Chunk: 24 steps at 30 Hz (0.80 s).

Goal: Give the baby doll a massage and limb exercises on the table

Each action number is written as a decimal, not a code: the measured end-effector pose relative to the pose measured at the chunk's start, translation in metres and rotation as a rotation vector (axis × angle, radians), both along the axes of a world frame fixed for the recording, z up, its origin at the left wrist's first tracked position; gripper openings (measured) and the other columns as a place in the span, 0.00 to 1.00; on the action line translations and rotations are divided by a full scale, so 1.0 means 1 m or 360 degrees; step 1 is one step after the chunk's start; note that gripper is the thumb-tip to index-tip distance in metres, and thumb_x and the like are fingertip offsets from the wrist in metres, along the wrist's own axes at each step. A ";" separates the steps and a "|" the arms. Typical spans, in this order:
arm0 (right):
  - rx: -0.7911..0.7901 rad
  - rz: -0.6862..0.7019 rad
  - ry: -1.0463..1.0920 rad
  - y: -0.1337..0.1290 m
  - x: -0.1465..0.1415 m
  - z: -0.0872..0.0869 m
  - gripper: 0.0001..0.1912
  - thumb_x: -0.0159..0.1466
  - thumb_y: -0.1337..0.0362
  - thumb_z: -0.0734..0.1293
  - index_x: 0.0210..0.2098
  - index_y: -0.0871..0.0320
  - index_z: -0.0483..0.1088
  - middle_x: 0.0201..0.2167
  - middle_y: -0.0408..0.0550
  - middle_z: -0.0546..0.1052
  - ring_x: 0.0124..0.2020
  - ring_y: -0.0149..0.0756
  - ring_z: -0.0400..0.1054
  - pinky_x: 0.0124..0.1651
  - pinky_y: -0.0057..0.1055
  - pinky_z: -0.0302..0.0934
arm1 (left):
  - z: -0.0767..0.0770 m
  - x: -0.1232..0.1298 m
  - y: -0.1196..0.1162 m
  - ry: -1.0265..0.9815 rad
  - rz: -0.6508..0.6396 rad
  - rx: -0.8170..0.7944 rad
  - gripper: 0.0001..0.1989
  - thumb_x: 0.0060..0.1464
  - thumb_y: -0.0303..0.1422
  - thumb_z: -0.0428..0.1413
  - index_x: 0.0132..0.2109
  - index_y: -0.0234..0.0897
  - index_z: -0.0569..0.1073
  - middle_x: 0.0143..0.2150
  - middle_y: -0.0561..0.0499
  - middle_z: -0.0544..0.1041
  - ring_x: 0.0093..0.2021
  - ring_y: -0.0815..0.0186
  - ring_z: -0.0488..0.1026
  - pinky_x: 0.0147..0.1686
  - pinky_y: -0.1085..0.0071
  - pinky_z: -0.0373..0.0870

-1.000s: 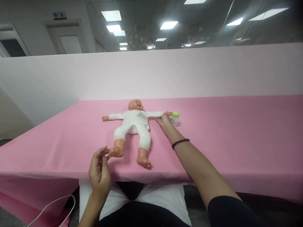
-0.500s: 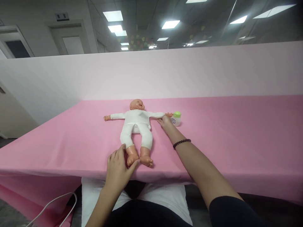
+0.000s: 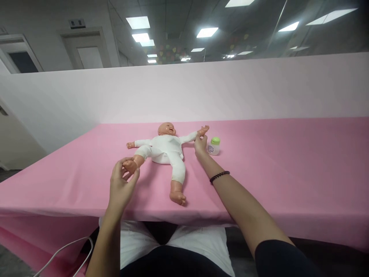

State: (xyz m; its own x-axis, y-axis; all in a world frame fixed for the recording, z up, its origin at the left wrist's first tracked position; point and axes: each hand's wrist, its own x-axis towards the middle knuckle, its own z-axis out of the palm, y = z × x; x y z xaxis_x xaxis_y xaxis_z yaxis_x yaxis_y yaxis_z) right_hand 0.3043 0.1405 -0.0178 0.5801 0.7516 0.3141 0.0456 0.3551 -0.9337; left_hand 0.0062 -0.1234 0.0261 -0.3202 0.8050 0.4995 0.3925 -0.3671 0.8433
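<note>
A baby doll (image 3: 166,145) with a white cloth body lies on its back, head towards the wall. My left hand (image 3: 122,182) is closed around the doll's foot (image 3: 134,163) on the left, holding that leg bent out sideways and lifted. My right hand (image 3: 201,144) grips the doll's arm on the right near the wrist, raising it a little off the cloth. The doll's other leg (image 3: 178,181) lies straight towards me, and its other arm stretches out to the left. Just right of my right hand stands a small clear bottle (image 3: 213,147) with a green cap.
A pink cloth (image 3: 273,173) covers the table, its front edge hanging down near my lap. Behind it rises a low white wall (image 3: 230,90) with glass above. A white cable (image 3: 67,246) loops at the lower left.
My left hand has taken the doll's left-side leg and swung it up and outward to the left. The right-side arm has been lifted by my right hand, away from the bottle.
</note>
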 end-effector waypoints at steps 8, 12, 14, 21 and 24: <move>0.0517 0.0210 -0.1177 -0.042 -0.052 0.021 0.21 0.69 0.60 0.59 0.60 0.57 0.66 0.55 0.57 0.73 0.57 0.46 0.66 0.61 0.46 0.62 | 0.028 0.005 0.053 0.0652 0.0104 0.0089 0.14 0.54 0.25 0.52 0.48 0.39 0.68 0.50 0.43 0.76 0.48 0.56 0.74 0.45 0.58 0.72; 0.0556 0.0403 -0.1646 -0.049 -0.058 0.015 0.22 0.68 0.66 0.60 0.59 0.59 0.68 0.54 0.58 0.72 0.56 0.48 0.65 0.61 0.47 0.61 | 0.032 0.005 0.080 0.0816 0.0005 -0.0031 0.13 0.51 0.23 0.51 0.44 0.39 0.68 0.43 0.45 0.76 0.43 0.56 0.72 0.39 0.62 0.68; 0.0543 0.0416 -0.1758 -0.049 -0.055 0.013 0.21 0.68 0.65 0.61 0.59 0.58 0.69 0.54 0.58 0.72 0.56 0.49 0.65 0.61 0.48 0.61 | 0.033 0.005 0.089 0.0842 -0.0086 -0.0015 0.12 0.50 0.23 0.51 0.42 0.40 0.68 0.39 0.47 0.76 0.41 0.58 0.71 0.40 0.63 0.67; 0.0493 0.0471 -0.1693 -0.053 -0.049 0.016 0.20 0.67 0.64 0.62 0.58 0.56 0.70 0.53 0.56 0.73 0.56 0.49 0.65 0.61 0.48 0.60 | 0.030 0.007 0.095 0.0724 -0.0159 0.0007 0.10 0.50 0.26 0.54 0.41 0.40 0.69 0.35 0.51 0.75 0.37 0.61 0.72 0.38 0.64 0.70; 0.0523 0.0467 -0.1323 -0.051 -0.049 0.018 0.19 0.67 0.63 0.62 0.57 0.55 0.69 0.53 0.55 0.73 0.57 0.45 0.65 0.62 0.45 0.60 | 0.032 0.007 0.073 0.0564 -0.0153 0.0059 0.11 0.53 0.32 0.57 0.45 0.40 0.70 0.42 0.49 0.77 0.40 0.61 0.75 0.41 0.63 0.74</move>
State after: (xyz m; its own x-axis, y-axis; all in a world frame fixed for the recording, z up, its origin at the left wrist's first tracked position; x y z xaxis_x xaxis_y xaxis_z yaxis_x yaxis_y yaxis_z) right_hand 0.2548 0.0891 0.0007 -0.1240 0.6323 0.7647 0.5196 0.6979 -0.4928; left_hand 0.0129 -0.0499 0.0582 -0.0461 0.8021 0.5953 0.6200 -0.4443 0.6467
